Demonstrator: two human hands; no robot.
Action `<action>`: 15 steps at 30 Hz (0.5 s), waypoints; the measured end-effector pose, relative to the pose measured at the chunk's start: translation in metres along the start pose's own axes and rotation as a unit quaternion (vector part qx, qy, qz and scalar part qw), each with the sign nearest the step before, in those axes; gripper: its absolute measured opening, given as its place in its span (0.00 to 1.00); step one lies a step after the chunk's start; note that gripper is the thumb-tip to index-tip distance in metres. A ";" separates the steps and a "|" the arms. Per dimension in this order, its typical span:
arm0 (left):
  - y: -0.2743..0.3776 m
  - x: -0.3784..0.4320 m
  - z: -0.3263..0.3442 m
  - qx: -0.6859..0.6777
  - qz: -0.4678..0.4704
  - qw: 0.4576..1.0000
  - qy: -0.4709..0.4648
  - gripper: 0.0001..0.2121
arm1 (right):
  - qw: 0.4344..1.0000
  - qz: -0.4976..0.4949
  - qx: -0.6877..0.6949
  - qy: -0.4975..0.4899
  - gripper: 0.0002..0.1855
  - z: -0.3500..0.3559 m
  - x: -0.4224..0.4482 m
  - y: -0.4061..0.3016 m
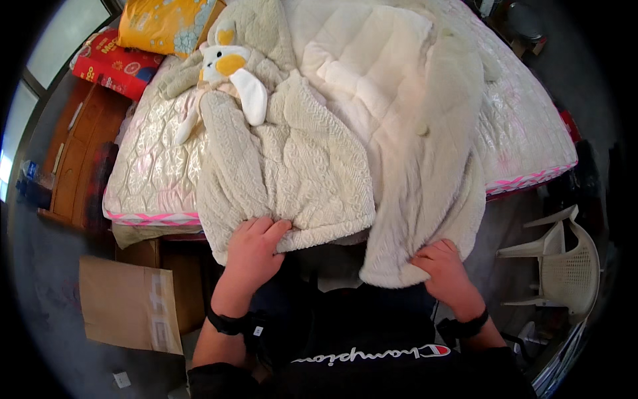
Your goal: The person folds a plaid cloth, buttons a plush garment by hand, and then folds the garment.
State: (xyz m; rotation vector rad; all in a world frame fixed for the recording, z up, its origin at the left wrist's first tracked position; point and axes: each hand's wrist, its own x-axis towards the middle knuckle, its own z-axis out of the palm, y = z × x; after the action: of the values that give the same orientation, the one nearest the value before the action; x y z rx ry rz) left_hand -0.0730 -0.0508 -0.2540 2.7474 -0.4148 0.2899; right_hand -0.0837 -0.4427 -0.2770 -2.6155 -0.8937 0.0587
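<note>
A cream plush jacket (309,164) lies spread open on a mattress, its lower edge hanging over the front. My left hand (256,249) grips the hem of the textured left panel. With my right hand (441,269) I pinch the hem corner of the fuzzy right panel (413,224). Between the panels, a pale quilted-looking lining (369,95) faces up. A plush duck (227,65) with an orange beak and white wings rests on the upper left of the jacket; whether it is attached cannot be told.
The white mattress (154,169) has pink-patterned edging. A yellow bag (164,25) and a red box (117,65) sit at its far left. Beside it are a wooden cabinet (82,154), a cardboard box (119,304) on the lower left, and a white plastic chair (573,264) on the right.
</note>
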 end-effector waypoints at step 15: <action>-0.047 -0.098 -0.069 0.118 0.018 0.964 -0.237 0.20 | 0.986 0.049 -0.072 0.145 0.29 -0.099 0.043 0.031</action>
State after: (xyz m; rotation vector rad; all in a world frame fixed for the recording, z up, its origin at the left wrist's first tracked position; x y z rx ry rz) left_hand -0.1601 0.0412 -0.2292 3.0354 -0.5819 -0.3434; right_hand -0.0157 -0.4732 -0.1931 -2.7043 -0.6894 -0.3658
